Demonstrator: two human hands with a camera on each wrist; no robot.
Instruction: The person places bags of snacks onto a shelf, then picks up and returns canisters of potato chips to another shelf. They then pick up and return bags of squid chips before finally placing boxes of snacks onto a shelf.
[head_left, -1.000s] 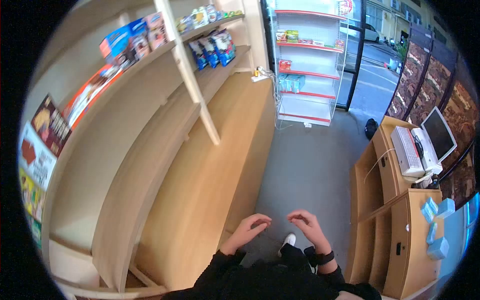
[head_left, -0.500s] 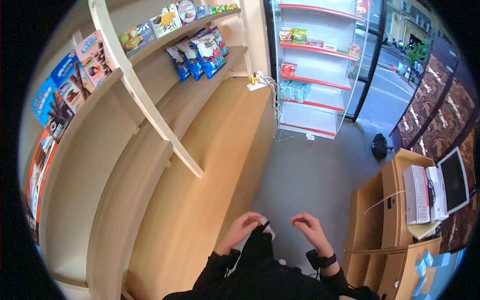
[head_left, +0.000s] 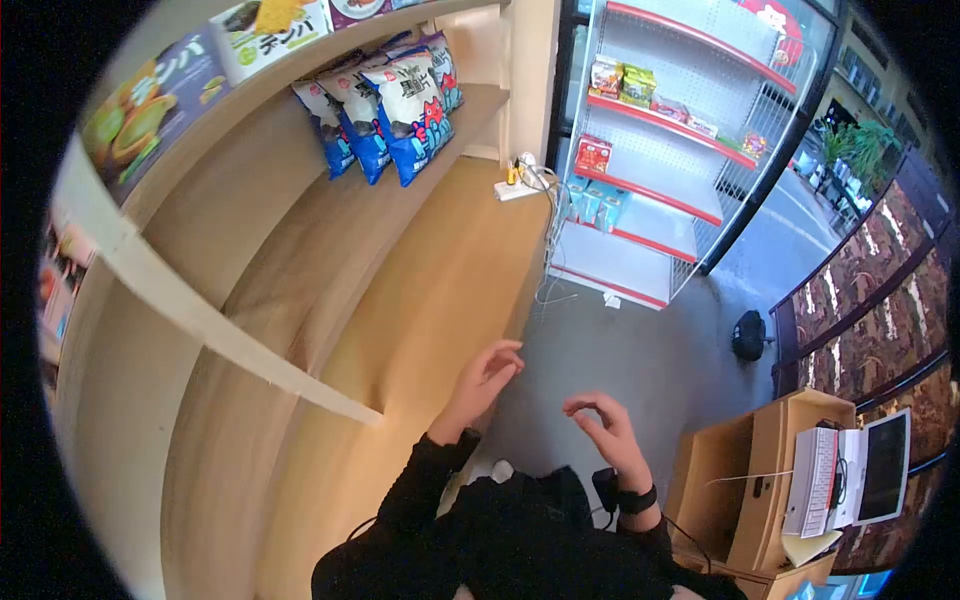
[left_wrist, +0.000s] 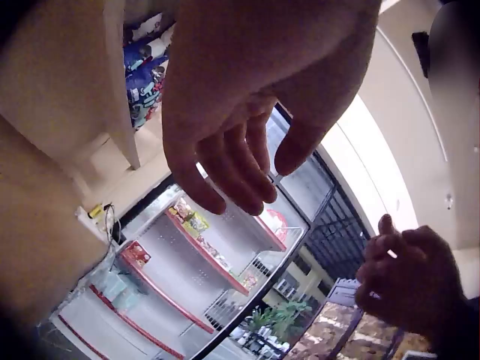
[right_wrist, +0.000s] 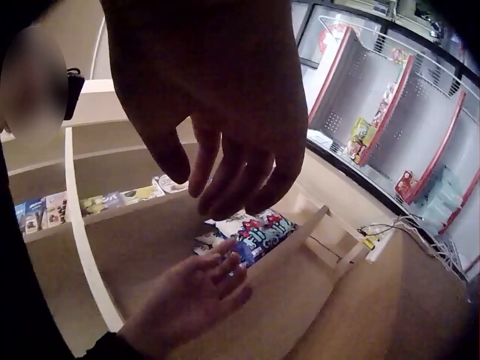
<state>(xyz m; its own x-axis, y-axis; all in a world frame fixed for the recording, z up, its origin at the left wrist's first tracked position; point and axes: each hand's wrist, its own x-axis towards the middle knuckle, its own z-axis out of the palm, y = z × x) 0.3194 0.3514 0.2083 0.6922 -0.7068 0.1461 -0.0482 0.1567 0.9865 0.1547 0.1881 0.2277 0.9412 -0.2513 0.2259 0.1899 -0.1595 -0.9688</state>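
My left hand (head_left: 478,388) hovers beside the long wooden counter (head_left: 440,270), its fingers loosely bent and nothing in them. The right hand (head_left: 608,432) hangs over the grey floor, likewise relaxed and holding nothing. Both hands show in the left wrist view, with the fingers of the left hand (left_wrist: 232,150) drooping in front of the wire shelf. Blue-and-white snack bags (head_left: 408,115) lean together on the wooden shelf board ahead of the left hand. In the right wrist view the same bags (right_wrist: 259,236) appear beyond the fingers.
A white rack with red edges (head_left: 650,190) carries a few small packs by the doorway. A power strip with cables (head_left: 520,188) sits at the counter's far end. A slanting wooden post (head_left: 230,335) stands left. On the right are a wooden cabinet (head_left: 770,480), a laptop (head_left: 880,465) and a black bag (head_left: 749,336).
The view has moved forward along the counter, so the snack bags and rack look nearer. My left hand now reaches farther forward; both hands stay without anything in them.
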